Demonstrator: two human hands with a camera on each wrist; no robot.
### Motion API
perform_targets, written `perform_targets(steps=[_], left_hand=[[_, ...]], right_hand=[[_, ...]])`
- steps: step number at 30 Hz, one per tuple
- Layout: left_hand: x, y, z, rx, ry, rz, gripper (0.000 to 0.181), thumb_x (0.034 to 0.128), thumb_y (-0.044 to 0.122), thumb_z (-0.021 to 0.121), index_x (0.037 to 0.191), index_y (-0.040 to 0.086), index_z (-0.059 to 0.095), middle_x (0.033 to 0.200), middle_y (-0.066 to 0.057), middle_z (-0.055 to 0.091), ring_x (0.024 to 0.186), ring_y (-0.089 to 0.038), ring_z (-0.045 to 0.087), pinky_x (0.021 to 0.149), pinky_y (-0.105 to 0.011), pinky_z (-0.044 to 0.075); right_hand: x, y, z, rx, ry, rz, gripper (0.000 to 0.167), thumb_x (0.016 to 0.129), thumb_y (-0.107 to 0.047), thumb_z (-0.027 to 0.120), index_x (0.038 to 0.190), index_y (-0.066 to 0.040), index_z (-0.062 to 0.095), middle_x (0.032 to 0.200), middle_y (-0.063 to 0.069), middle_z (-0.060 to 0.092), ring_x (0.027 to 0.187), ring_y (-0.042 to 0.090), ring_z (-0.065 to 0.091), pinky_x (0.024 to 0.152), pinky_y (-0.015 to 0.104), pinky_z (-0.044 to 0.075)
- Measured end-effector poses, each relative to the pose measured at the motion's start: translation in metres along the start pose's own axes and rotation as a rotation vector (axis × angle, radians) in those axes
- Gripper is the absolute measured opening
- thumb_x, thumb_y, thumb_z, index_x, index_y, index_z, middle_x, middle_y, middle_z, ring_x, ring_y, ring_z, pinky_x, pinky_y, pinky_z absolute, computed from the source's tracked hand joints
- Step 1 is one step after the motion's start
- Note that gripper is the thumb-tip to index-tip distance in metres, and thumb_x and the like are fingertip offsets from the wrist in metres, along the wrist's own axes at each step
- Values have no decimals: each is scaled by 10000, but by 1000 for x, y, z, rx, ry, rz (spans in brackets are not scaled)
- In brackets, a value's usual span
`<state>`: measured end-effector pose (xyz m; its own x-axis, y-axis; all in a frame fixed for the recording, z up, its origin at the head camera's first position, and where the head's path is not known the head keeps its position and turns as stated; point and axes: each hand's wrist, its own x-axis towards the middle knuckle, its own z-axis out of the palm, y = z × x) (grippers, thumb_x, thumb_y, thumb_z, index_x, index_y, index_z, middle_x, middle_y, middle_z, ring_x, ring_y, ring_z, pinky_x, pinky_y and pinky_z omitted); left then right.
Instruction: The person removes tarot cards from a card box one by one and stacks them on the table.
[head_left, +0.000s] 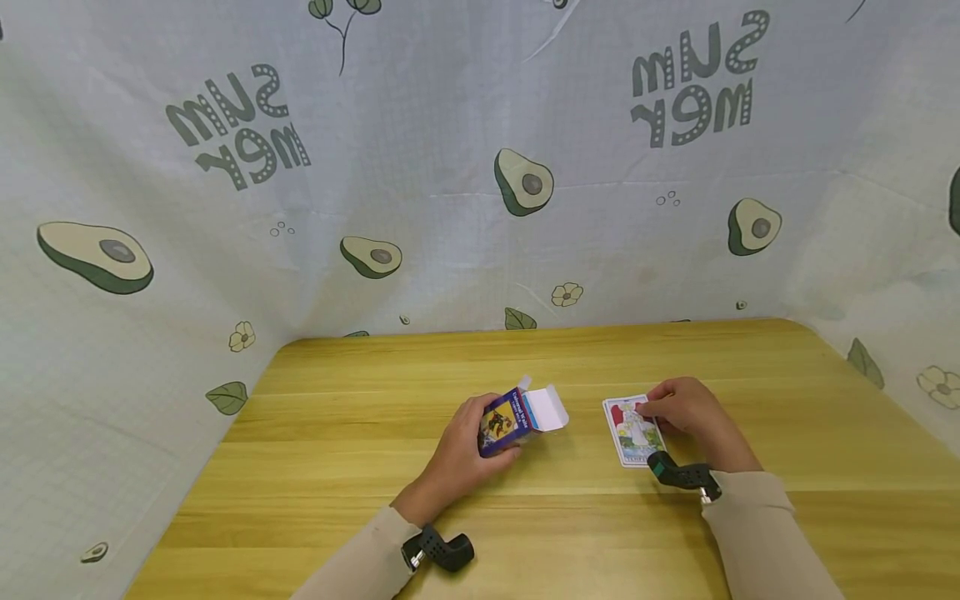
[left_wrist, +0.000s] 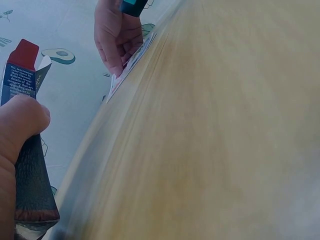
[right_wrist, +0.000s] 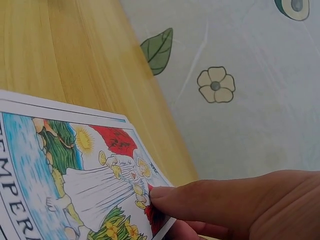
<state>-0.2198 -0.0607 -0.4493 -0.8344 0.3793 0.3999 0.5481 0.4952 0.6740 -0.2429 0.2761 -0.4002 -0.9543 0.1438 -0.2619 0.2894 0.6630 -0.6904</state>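
My left hand (head_left: 459, 447) grips a purple and yellow tarot card box (head_left: 500, 423), its thumb along the box's narrow side in the left wrist view. The box's white flap (head_left: 548, 407) hangs open at the end facing right. A tarot card (head_left: 628, 433) with a white-robed, red-winged figure is pinched at its corner by my right hand (head_left: 693, 414). The right wrist view shows the thumb (right_wrist: 175, 196) on the card's face and other fingers beneath. Another white edge (right_wrist: 65, 106) shows behind this card. What is inside the box cannot be seen.
A wooden table (head_left: 360, 467) lies under both hands. White cloth (head_left: 450, 108) printed with avocados, leaves and flowers hangs behind it and along both sides. Each wrist wears a black camera band (head_left: 442, 550).
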Motion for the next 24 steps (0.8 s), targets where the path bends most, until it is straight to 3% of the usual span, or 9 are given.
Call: perform_targets(steps=[24], left_hand=[[0, 0, -1, -7, 0, 8, 721, 788, 317, 792, 1376, 122, 424, 1215, -1, 529, 1008, -122, 500, 857, -302, 465]], right_hand=[[-2, -3, 3, -71, 32, -16, 305, 849, -169, 700, 990, 76, 586, 872, 178, 567, 787, 274, 509, 628, 309, 421]])
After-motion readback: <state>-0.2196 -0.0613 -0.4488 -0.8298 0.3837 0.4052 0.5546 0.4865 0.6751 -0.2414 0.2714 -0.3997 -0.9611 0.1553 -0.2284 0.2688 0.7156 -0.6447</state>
